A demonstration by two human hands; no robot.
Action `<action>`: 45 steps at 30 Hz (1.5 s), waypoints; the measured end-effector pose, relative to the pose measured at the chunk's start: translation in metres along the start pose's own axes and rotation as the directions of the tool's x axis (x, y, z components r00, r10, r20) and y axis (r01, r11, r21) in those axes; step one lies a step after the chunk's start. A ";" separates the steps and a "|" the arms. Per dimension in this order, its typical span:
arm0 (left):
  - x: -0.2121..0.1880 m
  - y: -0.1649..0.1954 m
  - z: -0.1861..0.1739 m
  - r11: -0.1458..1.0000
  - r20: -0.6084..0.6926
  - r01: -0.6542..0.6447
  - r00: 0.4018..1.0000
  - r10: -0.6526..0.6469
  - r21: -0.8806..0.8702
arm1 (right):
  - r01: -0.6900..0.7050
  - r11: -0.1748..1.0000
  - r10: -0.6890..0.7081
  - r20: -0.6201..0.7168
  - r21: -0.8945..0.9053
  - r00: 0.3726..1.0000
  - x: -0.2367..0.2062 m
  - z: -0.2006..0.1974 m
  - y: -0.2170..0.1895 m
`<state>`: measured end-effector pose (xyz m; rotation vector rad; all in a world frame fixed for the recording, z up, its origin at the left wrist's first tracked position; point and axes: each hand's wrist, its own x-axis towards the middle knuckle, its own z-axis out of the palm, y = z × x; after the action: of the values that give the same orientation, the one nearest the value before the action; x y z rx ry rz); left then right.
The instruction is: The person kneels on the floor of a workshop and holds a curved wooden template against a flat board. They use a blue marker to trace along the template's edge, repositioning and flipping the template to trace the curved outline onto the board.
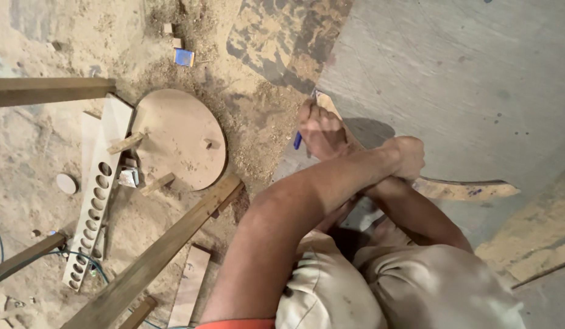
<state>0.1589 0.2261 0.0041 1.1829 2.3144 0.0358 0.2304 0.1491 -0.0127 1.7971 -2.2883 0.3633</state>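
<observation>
**Crossed arms over a curved template on a grey board**

Nearest the lens, beige shorts (355, 292) and bent knees are seen from above, with two bare forearms crossed in front of them. The arm entering from the lower left ends in a fist (406, 157) closed and pressed down on a curved wooden template (462, 190). The other hand (319, 129) is closed around a blue pen (297, 141), whose tip is set at the template's far, narrow end; which hand is left and which right cannot be told for certain because of the crossing.

The template is laid flat on a large grey plywood sheet (465, 67) that fills the upper right of the view. The floor (32, 152) beyond its edge is covered in sawdust and shavings.

To the left, a round wooden disc (182, 137) is seen lying on the floor, with a long pale board (99, 189) drilled with a row of holes just beside it. A dark timber rail (160, 250) is run diagonally between the disc and the person's arm, and a second rail (48, 90) is set across the upper left. A small blue block (184, 57) is seen among the shavings farther off.

Open room is left on the sheet above and to the right of the hands; the left side is crowded by rails and offcuts.
</observation>
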 end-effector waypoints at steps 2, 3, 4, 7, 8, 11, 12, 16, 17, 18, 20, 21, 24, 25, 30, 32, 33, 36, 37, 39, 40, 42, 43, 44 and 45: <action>0.000 0.000 -0.001 1.000 0.011 0.014 1.000 -0.014 -0.026 | -0.037 0.996 0.033 0.051 0.084 0.998 0.002 0.007 -0.001; 0.000 0.001 -0.002 0.999 0.017 0.017 1.000 -0.016 -0.037 | -0.062 0.990 0.052 0.077 0.125 0.996 0.002 0.008 -0.003; 0.000 0.002 -0.004 0.997 0.034 0.029 0.999 -0.027 -0.069 | -0.114 0.982 0.097 0.114 0.148 0.989 0.000 0.007 -0.006; -0.005 0.003 -0.007 0.988 0.068 0.075 0.995 -0.067 -0.138 | -0.195 0.972 0.175 0.148 0.132 0.973 -0.020 -0.007 -0.020; -0.006 0.003 -0.008 0.984 0.069 0.089 0.994 -0.079 -0.155 | -0.177 0.981 0.167 0.118 0.078 0.979 -0.035 -0.015 -0.027; -0.007 0.003 -0.009 0.983 -0.019 0.053 0.998 -0.057 -0.177 | -0.153 0.979 0.132 0.156 0.135 0.979 -0.089 -0.037 -0.025; -0.007 0.003 -0.009 0.987 -0.027 0.035 0.999 -0.040 -0.157 | -0.155 0.969 0.118 0.189 0.193 0.975 -0.111 -0.045 -0.020; -0.010 0.006 -0.008 0.995 -0.039 -0.020 0.999 0.016 -0.093 | -0.187 0.883 0.060 0.291 0.432 0.955 -0.188 -0.077 0.011; -0.010 0.007 -0.008 0.996 -0.034 -0.021 0.999 0.018 -0.087 | -0.223 0.880 0.076 0.339 0.419 0.938 -0.205 -0.087 0.023; -0.010 0.008 -0.009 0.996 -0.028 -0.022 0.999 0.020 -0.083 | -0.260 0.876 0.092 0.387 0.407 0.917 -0.224 -0.100 0.037; -0.010 0.008 -0.012 0.997 -0.015 -0.030 0.999 0.029 -0.064 | -0.334 0.849 0.162 0.400 0.409 0.902 -0.256 -0.125 0.065; -0.011 0.008 -0.013 0.997 -0.073 -0.049 0.996 0.045 -0.060 | -0.366 0.828 0.211 0.367 0.425 0.906 -0.271 -0.137 0.081; -0.010 0.008 -0.019 0.993 -0.089 -0.035 0.996 0.025 -0.111 | -0.807 0.233 0.470 0.663 0.543 0.582 -0.312 -0.167 0.125; -0.009 0.008 -0.022 0.986 0.016 0.019 1.000 -0.017 -0.164 | -0.871 -0.118 0.441 0.812 0.476 0.383 -0.324 -0.174 0.137; -0.007 0.011 -0.041 0.995 0.130 0.007 0.992 0.006 -0.098 | -0.685 0.409 0.631 0.355 0.603 0.690 -0.368 -0.191 0.200; -0.008 0.011 -0.052 0.984 0.242 0.082 0.969 -0.043 -0.156 | -0.711 0.363 0.708 0.318 0.601 0.630 -0.377 -0.192 0.219; -0.008 0.011 -0.056 0.979 0.227 0.107 0.972 -0.066 -0.172 | -0.715 0.382 0.724 0.292 0.585 0.625 -0.381 -0.193 0.229; -0.006 0.013 -0.069 0.978 0.234 0.121 0.969 -0.079 -0.170 | -0.677 0.172 0.797 0.302 0.715 0.522 -0.386 -0.197 0.245; -0.006 0.014 -0.072 0.987 0.270 0.084 0.962 -0.045 -0.134 | -0.632 0.056 0.818 0.328 0.773 0.473 -0.387 -0.199 0.247; -0.004 0.015 -0.076 0.999 0.297 0.010 0.955 0.006 -0.051 | -0.623 0.091 0.851 0.265 0.777 0.454 -0.385 -0.200 0.245; -0.003 0.016 -0.077 1.000 0.287 -0.026 0.958 0.027 -0.008 | -0.621 0.108 0.865 0.235 0.776 0.444 -0.384 -0.199 0.243; -0.001 0.018 -0.078 0.997 0.300 -0.066 0.953 0.051 0.043 | -0.642 0.197 0.872 0.166 0.741 0.460 -0.382 -0.197 0.236; -0.001 0.018 -0.078 0.996 0.321 -0.069 0.946 0.048 0.053 | -0.650 0.243 0.871 0.134 0.720 0.473 -0.382 -0.194 0.232; 0.000 0.018 -0.078 0.996 0.341 -0.068 0.939 0.044 0.061 | -0.707 0.283 0.887 0.103 0.648 0.450 -0.382 -0.192 0.229; 0.000 0.019 -0.078 0.996 0.360 -0.059 0.932 0.033 0.063 | -0.759 0.316 0.900 0.073 0.570 0.430 -0.382 -0.189 0.225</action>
<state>0.1361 0.2540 0.0761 1.1693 1.9806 -0.2318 0.1041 0.6113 0.0326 0.3182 -2.8787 1.4327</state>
